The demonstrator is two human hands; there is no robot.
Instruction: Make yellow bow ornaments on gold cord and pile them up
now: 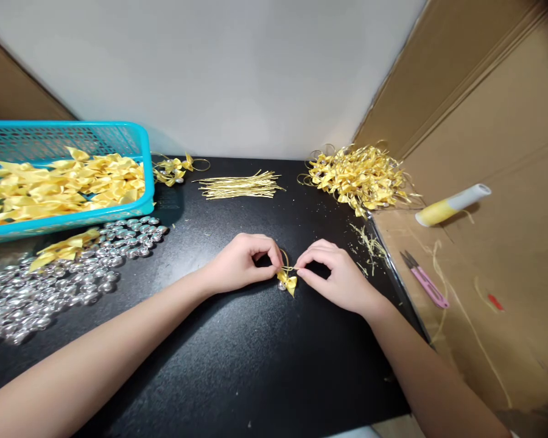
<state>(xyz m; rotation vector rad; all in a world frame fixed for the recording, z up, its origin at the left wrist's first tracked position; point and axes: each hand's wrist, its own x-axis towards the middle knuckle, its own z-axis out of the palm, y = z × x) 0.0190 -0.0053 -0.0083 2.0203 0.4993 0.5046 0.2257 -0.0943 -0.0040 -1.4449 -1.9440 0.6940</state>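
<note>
Over the middle of the black table (201, 365), my left hand (246, 261) pinches a thin gold cord (291, 268) at its left side. From the right, my right hand (333, 274) is closed on the same cord between thumb and forefinger. A small yellow ribbon bow (290, 284) hangs just below the cord between both hands, and a silver bell-like bead (281, 285) sits at its left edge. Part of the cord forms a loop above the bow. My left fingers partly hide the cord and the bow.
A turquoise basket (148, 164) of yellow bows stands left, with silver beads (73, 292) before it. Cut gold cords (242, 185) lie at the back. A pile of looped bows (360, 176) is back right; pink snips (427, 283) and a tube (452, 205) lie on cardboard.
</note>
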